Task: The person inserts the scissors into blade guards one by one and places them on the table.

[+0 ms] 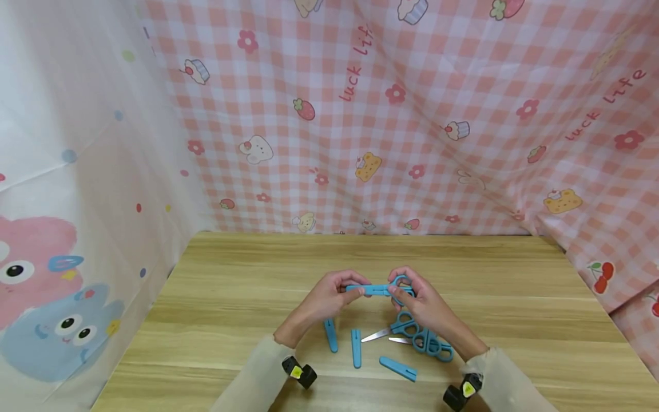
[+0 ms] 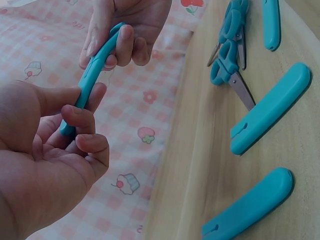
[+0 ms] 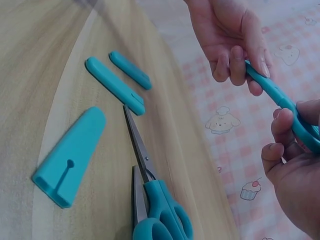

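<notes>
Left forearm (image 1: 259,369) angling in from the near left, right forearm (image 1: 507,377) from the near right, left hand (image 1: 330,294) and right hand (image 1: 424,300) near each other, both pinching

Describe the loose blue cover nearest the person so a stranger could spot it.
On the wooden table, find the blue scissors with bare blades. On their near side lies a blue cover. Unlike the two loose covers to its left, which run toward the far edge, it lies mostly crosswise, slotted end to the right.
</notes>
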### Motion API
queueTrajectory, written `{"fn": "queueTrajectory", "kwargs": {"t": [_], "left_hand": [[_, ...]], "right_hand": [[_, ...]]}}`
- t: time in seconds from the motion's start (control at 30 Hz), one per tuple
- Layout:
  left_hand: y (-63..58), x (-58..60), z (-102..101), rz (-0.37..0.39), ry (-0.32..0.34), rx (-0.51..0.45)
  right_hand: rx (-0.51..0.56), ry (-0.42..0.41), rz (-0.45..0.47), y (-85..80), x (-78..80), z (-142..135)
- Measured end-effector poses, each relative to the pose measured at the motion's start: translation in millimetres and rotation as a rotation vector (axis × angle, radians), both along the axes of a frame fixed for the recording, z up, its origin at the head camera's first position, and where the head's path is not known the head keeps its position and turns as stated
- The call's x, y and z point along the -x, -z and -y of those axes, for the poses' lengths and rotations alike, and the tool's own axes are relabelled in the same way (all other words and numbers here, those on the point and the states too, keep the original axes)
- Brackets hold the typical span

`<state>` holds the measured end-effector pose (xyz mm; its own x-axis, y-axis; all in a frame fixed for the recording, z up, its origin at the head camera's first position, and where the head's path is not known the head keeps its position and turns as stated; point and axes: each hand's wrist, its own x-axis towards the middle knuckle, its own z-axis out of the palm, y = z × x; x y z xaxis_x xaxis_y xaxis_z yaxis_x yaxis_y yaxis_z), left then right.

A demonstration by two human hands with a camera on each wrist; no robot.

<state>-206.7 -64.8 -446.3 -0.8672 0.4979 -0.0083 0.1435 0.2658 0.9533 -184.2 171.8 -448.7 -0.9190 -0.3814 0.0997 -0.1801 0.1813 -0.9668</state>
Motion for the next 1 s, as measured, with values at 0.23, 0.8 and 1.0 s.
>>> {"fn": "queueTrajectory", "kwargs": {"t": [0.23, 0.8, 1.0], "left_hand": [[-1.7, 2.9, -2.0, 0.002, -0.002, -0.013], [0.0, 18.0, -4.9, -0.023, -0.022, 0.026], [2.0, 23.1, -7.1, -0.023, -0.057, 0.027]], "right_hand": [[0.006, 0.023, 0.014, 1.1, 4.2, -0.2], [0.059, 0.013, 0.054, 0.8, 18.6, -2.0], [0.045, 0.043, 0.056, 3.9, 26.8, -0.2]]}}
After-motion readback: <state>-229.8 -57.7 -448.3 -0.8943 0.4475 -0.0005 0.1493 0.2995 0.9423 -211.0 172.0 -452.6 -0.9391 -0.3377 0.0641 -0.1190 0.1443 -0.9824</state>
